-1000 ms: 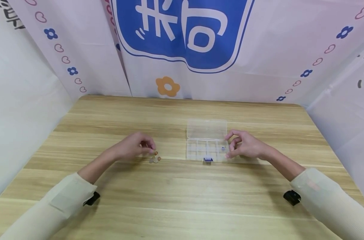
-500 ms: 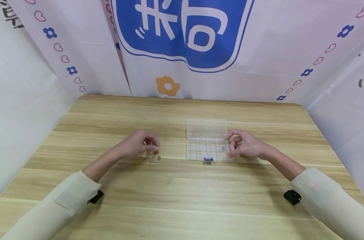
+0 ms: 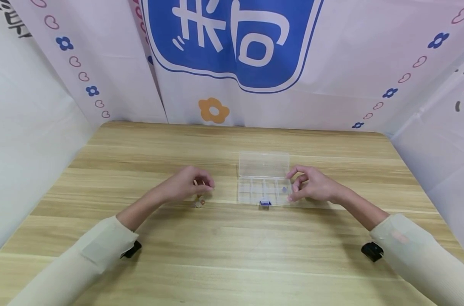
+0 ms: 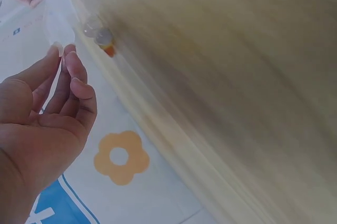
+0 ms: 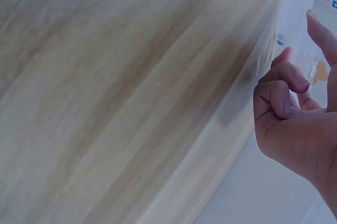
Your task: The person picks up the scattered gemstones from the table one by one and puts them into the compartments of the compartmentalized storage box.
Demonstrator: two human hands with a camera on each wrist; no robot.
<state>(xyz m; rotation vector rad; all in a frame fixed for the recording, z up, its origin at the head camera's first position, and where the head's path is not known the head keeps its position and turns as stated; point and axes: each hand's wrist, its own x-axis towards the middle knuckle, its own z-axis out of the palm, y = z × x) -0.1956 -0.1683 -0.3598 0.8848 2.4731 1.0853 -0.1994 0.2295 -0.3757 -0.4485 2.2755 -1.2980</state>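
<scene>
My left hand, also in the left wrist view, pinches a tiny piece between thumb and fingertips; its kind is mostly hidden. Below its fingers lie several small bead-like pieces, clear, greyish and orange, seen as a little cluster in the left wrist view. To the right stands a clear compartment box, its see-through lid folded back and a blue latch at its front. My right hand holds the box's right end, thumb at the front corner and index finger by the hinge. One blue bead sits in a right-hand compartment.
The wooden table runs back to a white printed cloth hung behind it, with more white cloth at both sides. Dark wrist devices show below both sleeves.
My left hand has moved right from over the bead-like pieces toward the box, its fingertips pinched together. The right hand and the box have stayed in place.
</scene>
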